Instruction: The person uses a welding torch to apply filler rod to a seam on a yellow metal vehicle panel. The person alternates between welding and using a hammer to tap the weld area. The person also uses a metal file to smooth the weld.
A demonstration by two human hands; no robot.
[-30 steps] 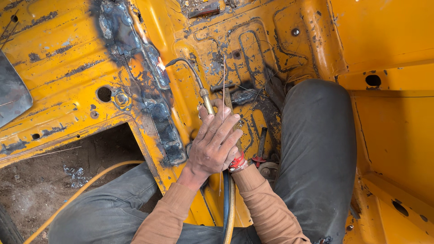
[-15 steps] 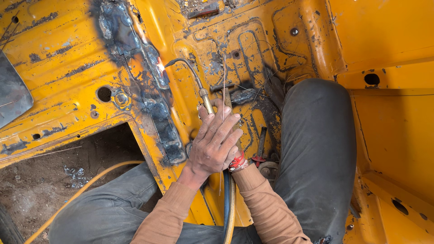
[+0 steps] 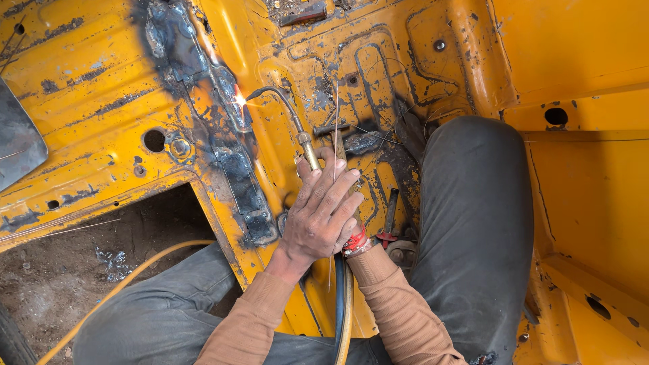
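two hands stacked on one torch handle, seen from the head camera: the left hand lies on top, fingers spread over the right hand, which is mostly hidden, so its grip cannot be told. welding torch curves up to a bright flame on the blackened seam of the yellow metal floor. thin filler rod rises between the fingers. hoses run off the bottom edge.
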